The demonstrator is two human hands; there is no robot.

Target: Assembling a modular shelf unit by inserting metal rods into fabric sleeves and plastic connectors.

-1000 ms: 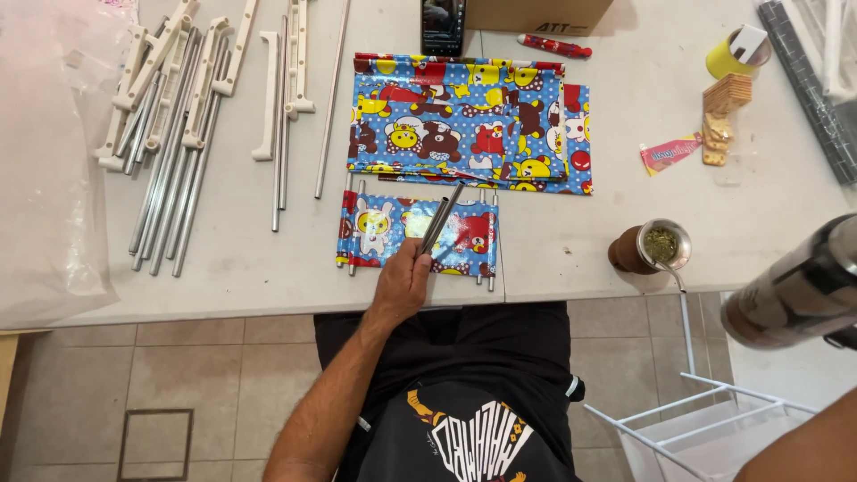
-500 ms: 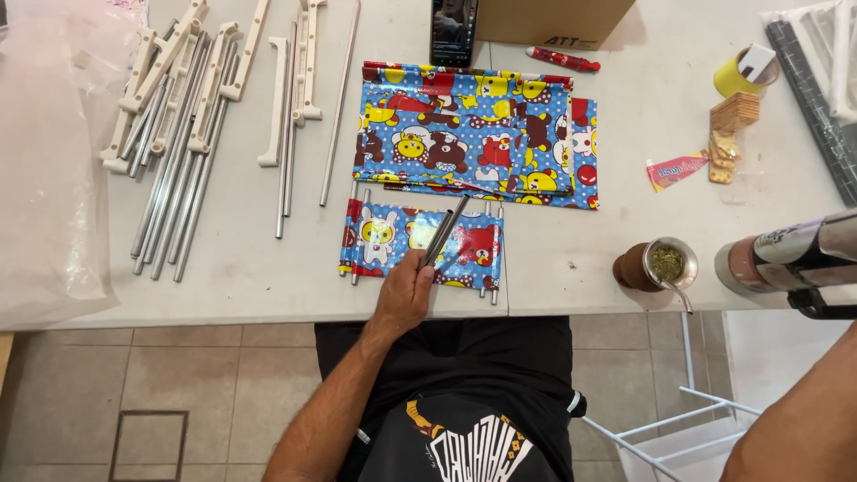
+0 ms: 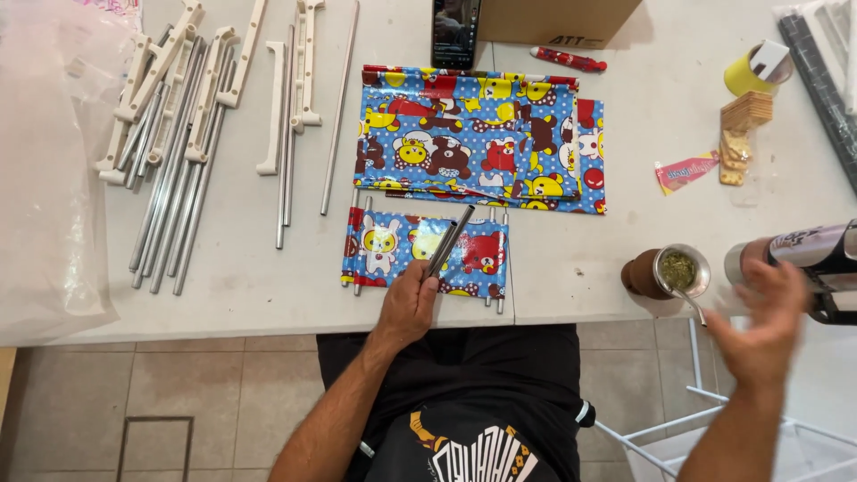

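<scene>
My left hand (image 3: 406, 303) grips two thin grey metal tubes (image 3: 449, 243) by their lower ends and holds them slanted over a small folded piece of blue cartoon-print fabric (image 3: 384, 245) at the table's near edge. My right hand (image 3: 768, 321), blurred, is at the far right with its fingers apart, just below a steel and black thermos (image 3: 803, 252) that rests at the table's right edge. A brown gourd cup with green herb and a metal straw (image 3: 665, 272) stands just left of the thermos.
A larger sheet of the same fabric (image 3: 473, 134) lies mid-table. Several metal rods (image 3: 178, 205) and white plastic brackets (image 3: 161, 62) lie on the left beside a clear plastic bag (image 3: 45, 178). A phone (image 3: 455, 31), cardboard box (image 3: 553, 18), yellow cup (image 3: 745, 76) and crackers (image 3: 741, 134) sit behind.
The thermos has moved from close to the camera down beside the gourd cup, and my right hand has come off it. My left hand has kept the tubes over the small fabric.
</scene>
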